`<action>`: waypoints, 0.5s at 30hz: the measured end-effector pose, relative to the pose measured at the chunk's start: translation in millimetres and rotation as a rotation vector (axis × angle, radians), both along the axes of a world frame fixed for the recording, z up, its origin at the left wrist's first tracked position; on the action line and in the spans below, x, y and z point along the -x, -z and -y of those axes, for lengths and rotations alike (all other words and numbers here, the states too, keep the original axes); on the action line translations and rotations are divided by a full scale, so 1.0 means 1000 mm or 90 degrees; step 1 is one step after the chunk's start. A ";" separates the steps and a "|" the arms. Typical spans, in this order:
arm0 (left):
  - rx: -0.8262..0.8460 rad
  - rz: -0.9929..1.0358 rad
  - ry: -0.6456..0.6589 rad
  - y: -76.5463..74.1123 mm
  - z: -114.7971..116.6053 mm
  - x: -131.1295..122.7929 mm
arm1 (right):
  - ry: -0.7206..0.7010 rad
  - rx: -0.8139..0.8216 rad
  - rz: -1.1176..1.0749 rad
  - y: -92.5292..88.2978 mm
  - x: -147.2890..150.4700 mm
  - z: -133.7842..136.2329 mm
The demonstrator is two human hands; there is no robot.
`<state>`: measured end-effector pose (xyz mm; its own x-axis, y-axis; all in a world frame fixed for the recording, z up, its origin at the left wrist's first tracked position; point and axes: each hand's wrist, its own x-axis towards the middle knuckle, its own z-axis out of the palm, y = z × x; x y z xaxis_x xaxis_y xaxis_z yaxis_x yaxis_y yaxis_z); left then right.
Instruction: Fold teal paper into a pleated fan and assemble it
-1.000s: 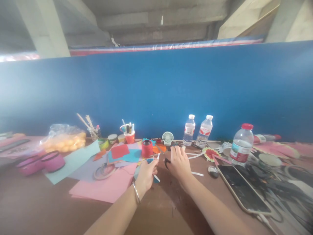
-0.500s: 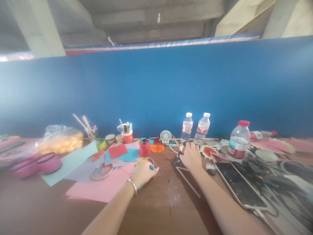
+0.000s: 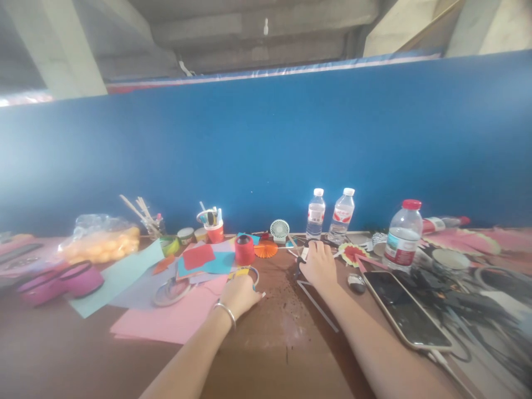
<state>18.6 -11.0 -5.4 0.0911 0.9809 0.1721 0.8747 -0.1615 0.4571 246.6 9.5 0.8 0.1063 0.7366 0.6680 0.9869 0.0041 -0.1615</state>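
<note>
My left hand [image 3: 236,297], with a silver bangle at the wrist, is low over the table at the edge of the pink paper [image 3: 162,318]. Its fingers curl down and the thumb points right; a small blue bit shows by the fingers, and what they hold is hidden. Just beyond it is a ring-shaped roll [image 3: 256,272], partly covered by the hand. My right hand [image 3: 319,269] reaches in front of two water bottles [image 3: 316,216], fingers curled down. A dark looped object [image 3: 298,267] shows at its left side; its kind is unclear. Below lies a bent pale strip [image 3: 318,306].
A red spool [image 3: 244,250], an orange paper fan [image 3: 265,249] and a small white fan [image 3: 280,229] stand behind. To the right lie a phone [image 3: 409,310], a large bottle [image 3: 402,238] and cables. At left are coloured papers, purple bands [image 3: 81,279] and a plastic bag [image 3: 103,241].
The blue piece at my left fingers shows less now, and that hand has turned slightly downward. My right hand has barely moved. The whole view has shifted a little.
</note>
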 end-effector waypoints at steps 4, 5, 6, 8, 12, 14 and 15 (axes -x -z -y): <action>0.003 -0.012 -0.035 -0.009 0.005 -0.002 | -0.024 -0.012 -0.013 -0.003 0.002 0.002; 0.006 -0.005 -0.033 -0.012 0.006 -0.003 | -0.032 -0.020 -0.018 -0.004 0.002 0.003; 0.001 0.012 -0.023 -0.016 0.007 -0.004 | -0.040 -0.031 -0.023 -0.006 0.003 0.004; -0.028 0.091 0.003 -0.023 0.009 -0.008 | -0.058 -0.052 -0.033 -0.011 0.006 0.006; -0.058 0.388 -0.009 -0.033 0.012 -0.019 | -0.101 -0.079 -0.047 -0.021 0.014 0.012; -0.029 0.541 0.000 -0.035 0.013 -0.023 | -0.123 -0.081 -0.049 -0.026 0.020 0.015; -0.010 0.600 0.008 -0.035 0.013 -0.024 | -0.135 -0.081 -0.048 -0.028 0.023 0.017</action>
<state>42.9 -24.0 30.1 -0.0818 0.9777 0.1934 0.1444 -0.1804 0.9729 223.6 -8.0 28.4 0.0113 0.6583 0.7527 0.9468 0.2351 -0.2199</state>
